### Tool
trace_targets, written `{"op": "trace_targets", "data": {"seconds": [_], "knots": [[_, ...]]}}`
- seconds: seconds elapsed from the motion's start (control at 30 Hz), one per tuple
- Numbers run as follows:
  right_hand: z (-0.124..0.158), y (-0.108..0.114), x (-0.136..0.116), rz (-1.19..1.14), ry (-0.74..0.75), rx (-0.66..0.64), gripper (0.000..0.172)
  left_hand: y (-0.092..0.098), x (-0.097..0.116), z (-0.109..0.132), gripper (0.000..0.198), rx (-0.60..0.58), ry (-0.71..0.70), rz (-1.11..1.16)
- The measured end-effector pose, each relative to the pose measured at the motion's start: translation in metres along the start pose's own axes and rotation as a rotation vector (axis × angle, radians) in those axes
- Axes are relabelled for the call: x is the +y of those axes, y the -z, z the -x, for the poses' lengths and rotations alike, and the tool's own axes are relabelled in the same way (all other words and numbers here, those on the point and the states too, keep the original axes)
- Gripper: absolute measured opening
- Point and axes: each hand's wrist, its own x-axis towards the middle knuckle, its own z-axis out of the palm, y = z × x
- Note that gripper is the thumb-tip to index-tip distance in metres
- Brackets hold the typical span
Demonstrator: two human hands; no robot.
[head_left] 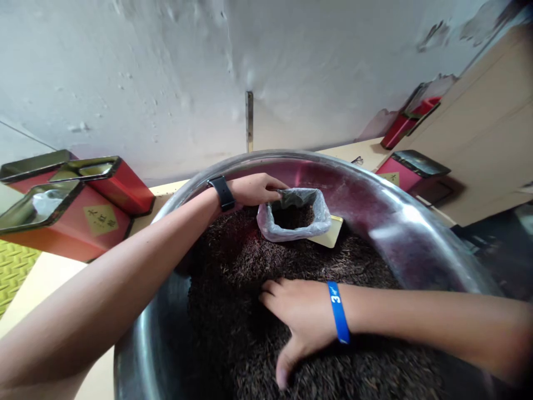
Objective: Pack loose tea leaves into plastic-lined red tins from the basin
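Observation:
Dark dry tea leaves (333,366) lie in a wide, shiny metal basin (144,333). Toward its far side, on the leaves, is a tin lined with a clear plastic bag (287,234), with some tea inside. My left hand (256,189), a black watch on its wrist, grips the tin's left back rim, fingers closed over the bag's edge. Nearer to me, my right hand (306,311) rests palm down on the leaves, thumb spread from the fingers; the fingertips partly sink into the tea. A pale yellow flat piece (331,236) shows beside the tin.
Several red tins with dark rims stand to the left, one bearing a yellow label (101,219). A pink-red tin (400,172) and another red tin (397,130) are at the right, near a beige cabinet (491,128). Behind the basin rises a peeling wall (187,83).

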Motion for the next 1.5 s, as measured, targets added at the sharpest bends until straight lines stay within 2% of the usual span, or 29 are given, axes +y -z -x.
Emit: {"op": "trace_targets", "data": {"seconds": [0.1,0.17,0.27,0.37,0.47,0.57,0.67,0.77,0.83,0.93,1.0,1.07,1.13,1.2,1.27,1.37,1.5], "knots": [[0.005,0.007,-0.012,0.048,0.115,-0.162,0.087,0.0,0.0,0.0,0.043,0.001,-0.004,0.011],[0.007,0.008,-0.016,0.082,0.164,-0.263,0.075,-0.001,-0.001,0.0,0.043,0.0,-0.015,0.015],[0.009,0.014,-0.021,0.127,0.194,-0.302,0.057,-0.001,-0.002,-0.001,0.043,-0.002,-0.022,0.014],[0.014,0.037,-0.022,0.158,0.182,-0.127,0.045,0.0,-0.001,-0.001,0.044,-0.009,-0.026,0.019],[0.021,0.072,-0.008,0.14,0.093,0.165,0.034,0.002,0.003,0.001,0.044,-0.034,-0.042,0.031],[0.024,0.097,0.018,0.218,-0.073,0.486,0.031,0.003,0.007,0.004,0.043,-0.072,-0.072,0.046],[0.023,0.101,0.035,0.383,-0.18,0.623,0.033,0.003,0.008,0.004,0.042,-0.063,-0.095,0.035],[0.022,0.089,0.022,0.387,-0.116,0.668,0.031,0.002,0.005,0.003,0.041,-0.033,-0.096,0.023],[0.02,0.075,0.004,0.292,0.024,0.601,0.032,0.002,0.003,0.003,0.043,-0.036,-0.087,0.031],[0.012,0.042,-0.011,0.177,0.246,0.323,0.04,0.002,0.001,0.002,0.045,-0.046,-0.059,0.048],[0.004,0.018,-0.007,0.169,0.221,0.263,0.056,0.002,0.0,0.002,0.045,-0.046,-0.051,0.053],[-0.003,-0.002,0.002,0.171,0.126,0.237,0.072,0.001,0.001,0.001,0.044,-0.045,-0.055,0.06],[-0.007,-0.013,0.007,0.155,0.059,0.193,0.082,0.0,0.001,0.001,0.043,-0.044,-0.053,0.074],[-0.006,-0.014,0.005,0.132,0.061,0.119,0.085,-0.001,0.002,0.001,0.043,-0.036,-0.041,0.082],[-0.001,-0.008,-0.003,0.15,0.121,0.014,0.082,-0.001,0.002,0.001,0.044,-0.031,-0.031,0.084],[0.007,0.0,-0.017,0.239,0.219,-0.133,0.067,0.003,0.002,0.003,0.044,-0.061,-0.037,0.102],[0.012,0.0,-0.023,0.278,0.209,-0.166,0.044,0.012,0.002,0.008,0.042,-0.175,-0.069,0.231]]}}
